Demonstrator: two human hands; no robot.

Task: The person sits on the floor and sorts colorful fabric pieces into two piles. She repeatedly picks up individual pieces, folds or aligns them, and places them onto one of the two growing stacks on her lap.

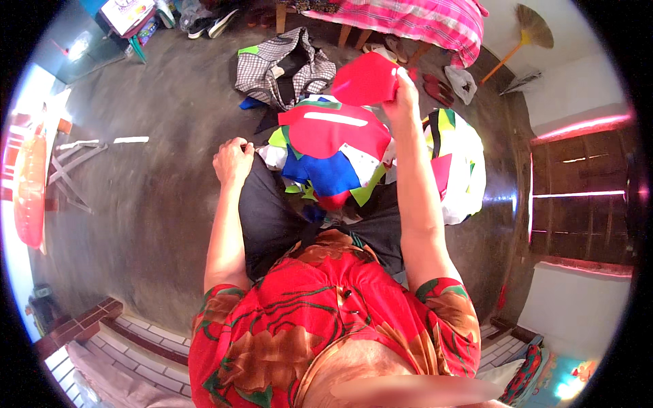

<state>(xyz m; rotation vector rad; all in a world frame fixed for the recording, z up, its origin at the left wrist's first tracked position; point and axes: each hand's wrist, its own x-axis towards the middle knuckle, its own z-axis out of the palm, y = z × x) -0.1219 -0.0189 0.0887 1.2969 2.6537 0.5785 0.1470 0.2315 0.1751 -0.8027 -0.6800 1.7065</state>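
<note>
A red piece of cloth (366,79) is pinched at its right edge by my right hand (403,95), which reaches forward above the scraps. Between my knees lies a heap of cloth scraps (333,139) in red, blue, white, lime and green. A narrow white strip (335,119) lies across a large red scrap on top. My left hand (234,162) rests at my left knee, its fingers curled, with nothing visible in them. Just beyond the heap is a checked black-and-white cloth (262,71), crumpled on the floor.
Right of the heap stands a bulging white bundle (466,166) with lime and black patches. Shoes (437,88) and a white plastic bag (461,83) lie near a bed with a pink checked cover (435,27). A broom (524,39) leans at the far right wall.
</note>
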